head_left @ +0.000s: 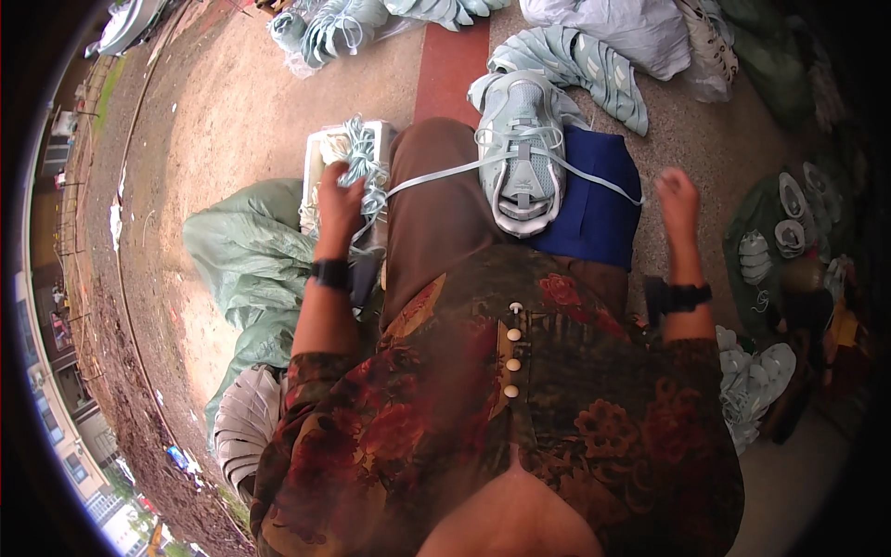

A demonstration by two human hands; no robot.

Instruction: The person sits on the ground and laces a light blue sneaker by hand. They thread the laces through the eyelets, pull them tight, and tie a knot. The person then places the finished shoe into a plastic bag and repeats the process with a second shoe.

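A pale blue-grey sneaker (522, 153) rests on my lap, heel toward me, partly over a dark blue cloth (594, 200). Its pale shoelace (436, 174) is threaded through the eyelets and stretches out to both sides. My left hand (341, 200) is at a white tray (309, 176) holding bundled light blue laces (362, 158); its thumb stands apart from the bent fingers. One lace end trails down beside that hand. Raised right of the cloth, my right hand (678, 193) has curled fingers. The other lace end bends near it, but contact is not clear.
Rows of pale shoe uppers (585, 70) lie ahead, beside white plastic bags (617, 32). A green sack (251, 241) and stacked pale pieces (249, 418) are at my left. More shoe parts (756, 381) lie at my right. Dirt ground (148, 278) stretches away at far left.
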